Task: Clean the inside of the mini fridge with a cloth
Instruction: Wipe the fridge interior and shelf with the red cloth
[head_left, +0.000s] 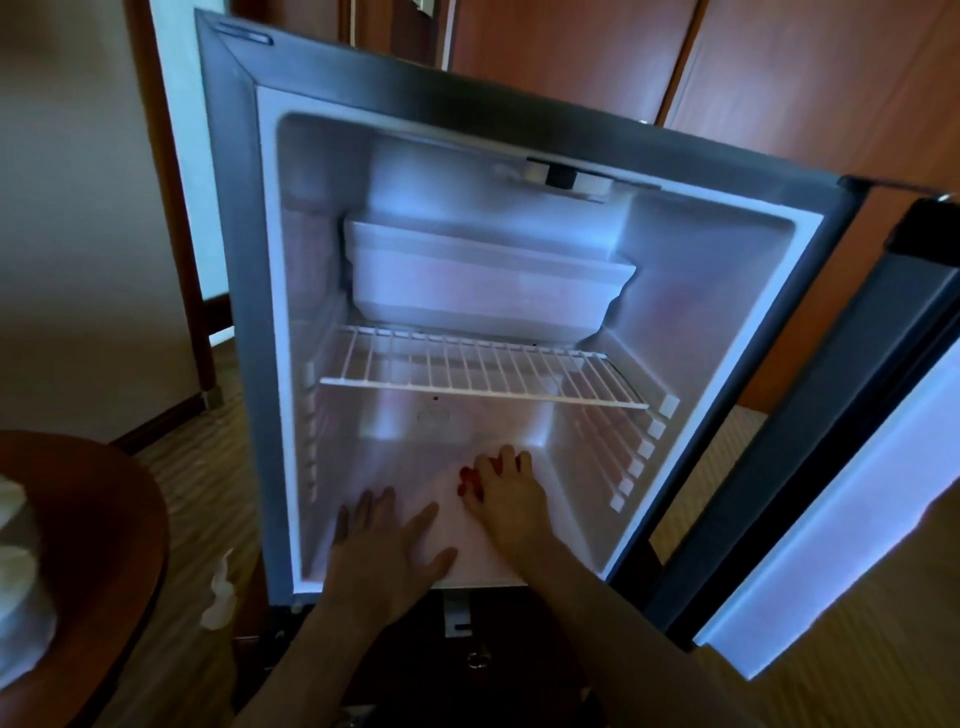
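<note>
A mini fridge (291, 260) is shown with its door (831, 467) swung open. Inside, a wire shelf (483, 374) is seen below a white tray (483, 280). On the fridge floor, a pale cloth (447, 519), hard to distinguish, appears pressed flat by the left hand (389, 545), fingers spread, and the right hand (509, 499), fingers loosely bent. The shelf, tray and walls are judged still to be wiped.

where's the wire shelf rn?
Head view: the wire shelf sits mid-height inside the open mini fridge, just below the white tray and above both hands on the fridge floor.
</note>
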